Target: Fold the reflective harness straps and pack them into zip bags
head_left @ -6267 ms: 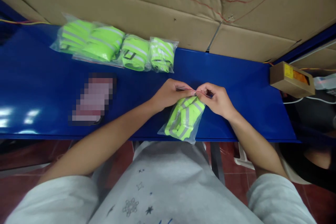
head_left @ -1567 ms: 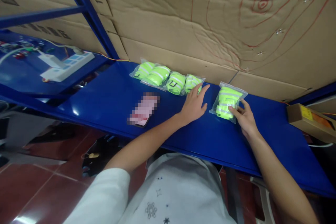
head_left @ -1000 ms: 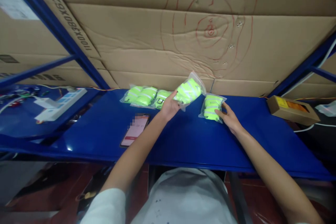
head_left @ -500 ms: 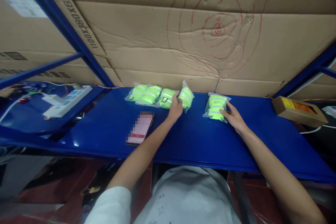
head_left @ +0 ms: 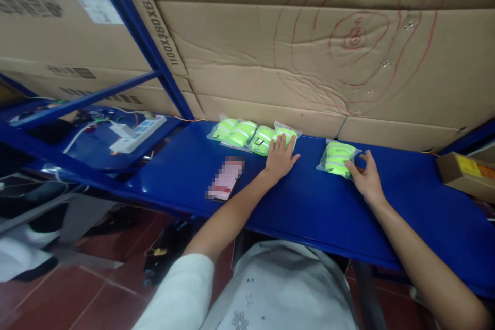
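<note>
Several clear plastic bags, each with a folded neon-yellow reflective strap or vest, lie in a row along the back of the blue table. My left hand (head_left: 281,157) lies open over the rightmost bag of this row (head_left: 291,133), its fingers stretched flat on it. To the right, apart from the row, is one more bagged neon-yellow bundle (head_left: 339,159) with silver stripes. At that bag's right edge is my right hand (head_left: 366,175), fingers apart, with the thumb touching or very near the plastic. A phone (head_left: 226,178) with its screen lit lies left of my left forearm.
Behind the table (head_left: 305,206) stands a cardboard panel (head_left: 240,51) with red hand-drawn rings. A small cardboard box (head_left: 466,175) sits at the right end. To the left, beyond a blue metal frame (head_left: 139,36), is a white power strip (head_left: 139,135) with cables.
My left hand has gone from gripping the upright rightmost bag to resting flat over it, and that bag now lies down in the row. My right hand's fingers have lifted off their bag.
</note>
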Available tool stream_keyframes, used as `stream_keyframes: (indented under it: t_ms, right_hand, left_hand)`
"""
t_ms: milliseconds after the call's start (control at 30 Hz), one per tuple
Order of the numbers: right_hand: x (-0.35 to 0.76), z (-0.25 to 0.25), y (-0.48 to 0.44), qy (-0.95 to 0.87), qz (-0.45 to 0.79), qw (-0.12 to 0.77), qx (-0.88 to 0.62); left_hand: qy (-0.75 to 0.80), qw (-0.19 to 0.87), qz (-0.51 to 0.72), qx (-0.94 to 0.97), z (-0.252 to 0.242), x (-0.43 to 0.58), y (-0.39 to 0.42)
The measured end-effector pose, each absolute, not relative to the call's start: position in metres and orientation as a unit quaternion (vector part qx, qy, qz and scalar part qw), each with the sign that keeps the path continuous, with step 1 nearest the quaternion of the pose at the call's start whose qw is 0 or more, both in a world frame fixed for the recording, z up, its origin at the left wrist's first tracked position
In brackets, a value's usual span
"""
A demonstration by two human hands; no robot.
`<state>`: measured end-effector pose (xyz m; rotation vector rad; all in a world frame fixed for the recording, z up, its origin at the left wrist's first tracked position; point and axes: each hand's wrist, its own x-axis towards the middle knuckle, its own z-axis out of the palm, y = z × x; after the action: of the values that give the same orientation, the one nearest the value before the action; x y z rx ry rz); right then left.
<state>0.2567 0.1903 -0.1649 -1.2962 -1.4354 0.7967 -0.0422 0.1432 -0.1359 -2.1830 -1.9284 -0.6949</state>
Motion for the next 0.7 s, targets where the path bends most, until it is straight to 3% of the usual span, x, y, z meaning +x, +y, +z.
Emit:
stream_keyframes:
  t_ms: [133,400,700]
  right_hand:
    - [0.249,-0.166,0.186,-0.609,0.317,0.485,-0.542]
    - [0.207,-0.163,0.191,-0.608,0.369,0.499,-0.496]
    - [0.204,-0.136,0.159,-0.594,0.434,0.534,-0.417]
  left_hand:
    - [-0.622,0.048,-0.266,-0.735,-0.125,-0.049,0.140]
    - [-0.546,-0.123,-0.356,-0.748,-0.122,-0.024,0.123]
    - [-0.480,-0.436,-0.445,-0.618,-0.130,-0.011,0.134]
